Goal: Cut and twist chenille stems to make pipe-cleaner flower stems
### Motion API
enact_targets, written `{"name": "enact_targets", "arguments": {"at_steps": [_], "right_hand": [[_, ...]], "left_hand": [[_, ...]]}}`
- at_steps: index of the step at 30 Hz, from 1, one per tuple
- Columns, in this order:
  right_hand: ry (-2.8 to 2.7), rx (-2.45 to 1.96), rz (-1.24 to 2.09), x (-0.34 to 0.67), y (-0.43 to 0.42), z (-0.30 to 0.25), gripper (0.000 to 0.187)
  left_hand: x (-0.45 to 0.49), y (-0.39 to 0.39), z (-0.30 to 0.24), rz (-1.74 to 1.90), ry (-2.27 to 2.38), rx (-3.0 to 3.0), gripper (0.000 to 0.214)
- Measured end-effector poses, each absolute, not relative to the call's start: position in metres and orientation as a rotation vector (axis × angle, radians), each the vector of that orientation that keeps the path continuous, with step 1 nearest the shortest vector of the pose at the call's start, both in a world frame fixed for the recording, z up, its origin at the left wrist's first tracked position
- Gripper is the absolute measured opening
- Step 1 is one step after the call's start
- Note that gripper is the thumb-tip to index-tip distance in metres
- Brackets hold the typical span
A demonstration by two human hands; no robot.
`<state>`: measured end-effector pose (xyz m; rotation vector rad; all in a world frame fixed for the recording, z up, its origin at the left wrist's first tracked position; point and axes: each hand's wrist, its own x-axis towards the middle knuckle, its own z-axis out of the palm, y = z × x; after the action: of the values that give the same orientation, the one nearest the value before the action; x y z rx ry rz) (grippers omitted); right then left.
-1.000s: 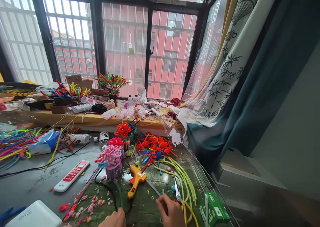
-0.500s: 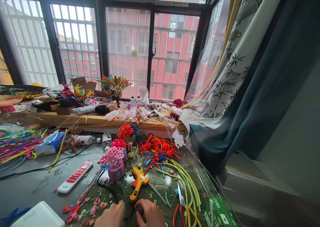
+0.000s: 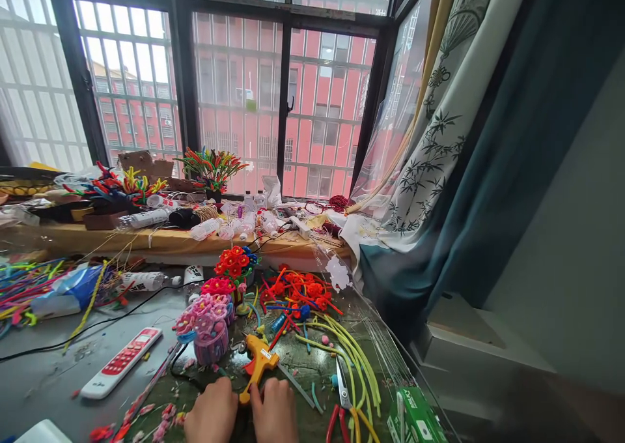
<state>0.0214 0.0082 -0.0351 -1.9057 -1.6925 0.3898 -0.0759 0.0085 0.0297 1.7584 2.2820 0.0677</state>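
My left hand (image 3: pixel 213 412) is at the bottom of the view, its fingers curled; what they hold, if anything, is hidden. Close beside it, my right hand (image 3: pixel 275 412) is also closed, with its contents out of sight. Between and just above them lies a yellow glue gun (image 3: pixel 262 358), its handle end reaching down to the fingertips; I cannot tell whether either hand touches it. Left of the gun stands a purple pot of pink fuzzy-wire flowers (image 3: pixel 211 342). Pink and red fuzzy scraps (image 3: pixel 166 420) lie left of my left hand.
Scissors (image 3: pixel 342 384), red-handled pliers (image 3: pixel 336 423), yellow-green pipe cleaners (image 3: pixel 359 358) and a green box (image 3: pixel 416 417) lie to the right. Red pipe-cleaner pieces (image 3: pixel 303 290) spread behind. At left are a white remote (image 3: pixel 122 363) and a black cord (image 3: pixel 105 322).
The view has swung slightly right. My hands have moved forward, up to the glue gun's handle. The green strip that showed between them is now mostly hidden.
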Motion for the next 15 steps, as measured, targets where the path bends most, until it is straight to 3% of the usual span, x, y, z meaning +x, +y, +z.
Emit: {"name": "enact_targets", "arguments": {"at_steps": [4, 8, 11, 15], "right_hand": [[-1.615, -1.867, 0.51, 0.022, 0.026, -0.03, 0.017], [-1.467, -1.842, 0.617, 0.01, 0.032, -0.034, 0.016], [-1.423, -1.855, 0.689, 0.0, 0.03, -0.038, 0.017], [-1.436, -1.712, 0.771, 0.014, 0.029, -0.035, 0.011]], "left_hand": [[-0.07, 0.01, 0.054, 0.402, 2.397, 1.69, 0.032], [-0.051, 0.019, 0.087, 1.31, 2.405, 1.532, 0.029], [-0.027, 0.033, 0.106, 1.955, 1.894, 1.219, 0.026], [0.001, 0.054, 0.124, 2.044, 1.093, 0.93, 0.027]]}}
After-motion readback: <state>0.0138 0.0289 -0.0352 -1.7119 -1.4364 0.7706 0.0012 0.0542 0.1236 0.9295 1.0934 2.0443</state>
